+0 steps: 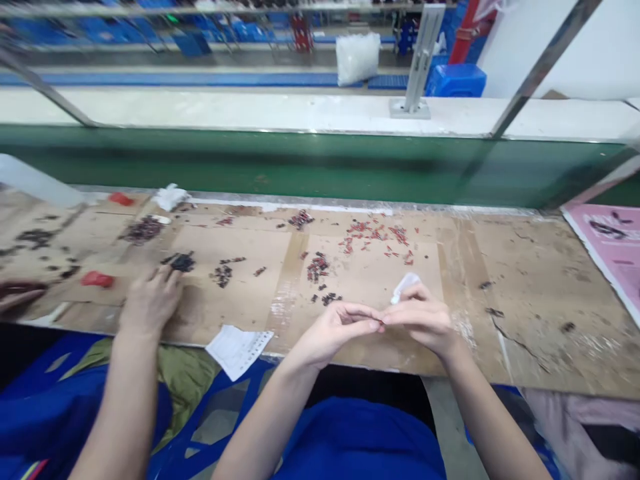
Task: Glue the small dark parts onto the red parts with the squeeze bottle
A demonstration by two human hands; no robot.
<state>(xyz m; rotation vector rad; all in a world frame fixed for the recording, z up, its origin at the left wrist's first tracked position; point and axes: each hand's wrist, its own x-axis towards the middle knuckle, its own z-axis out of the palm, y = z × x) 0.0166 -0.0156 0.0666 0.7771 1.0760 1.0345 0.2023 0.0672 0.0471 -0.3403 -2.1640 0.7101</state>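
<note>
My left hand (336, 333) and my right hand (425, 321) meet fingertip to fingertip over the near part of the cardboard-covered table. Pinched between them is a tiny dark reddish part (381, 323), mostly hidden by the fingers. A white piece that looks like cloth or paper (405, 285) shows at the index finger of my right hand; whether it is worn or held I cannot tell. Beyond my hands lie a pile of small black-and-red parts (317, 267), a few black parts (330, 298) and scattered small red parts (373, 231).
To my left, a co-worker's hand (153, 297) touches a black pile (180, 261). A printed paper (239, 349) overhangs the table's front edge. Red lumps (97, 279) lie farther left. A green panel (320, 167) bounds the back, and a pink sheet (610, 247) lies right.
</note>
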